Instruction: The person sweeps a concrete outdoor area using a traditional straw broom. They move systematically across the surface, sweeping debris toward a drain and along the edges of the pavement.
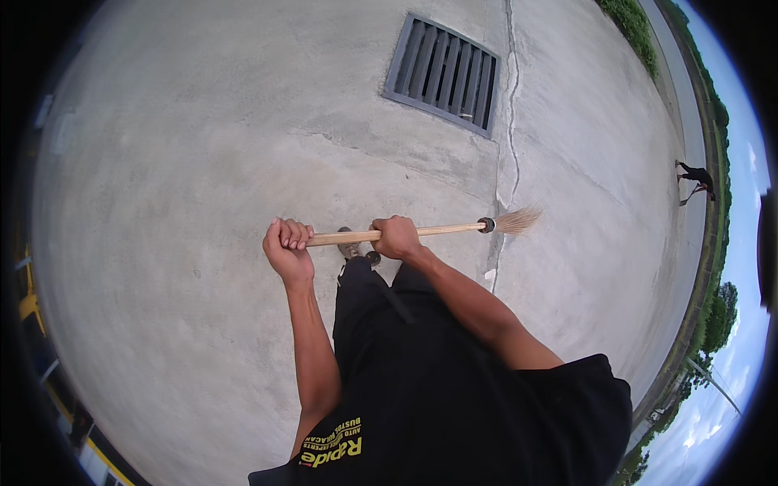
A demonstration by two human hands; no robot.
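A broom (446,230) with a long pale wooden handle lies level across the view in front of my body. My left hand (288,245) is closed around the handle's left end. Further right along the same handle, my right hand (396,237) grips it with the fingers wrapped round. A dark band (486,225) binds the thin brown bristles (519,219) at the right end. The bristles are by a crack (512,121) in the concrete; whether they touch the ground I cannot tell. Below the handle are my shoes and dark trousers.
A metal drain grate (442,73) is set in the concrete floor (186,162) ahead. Another person (695,175) in dark clothes bends over with a long-handled tool at the far right. Grass (634,28) edges the paving. Yellow and dark structures (32,304) stand at the left rim.
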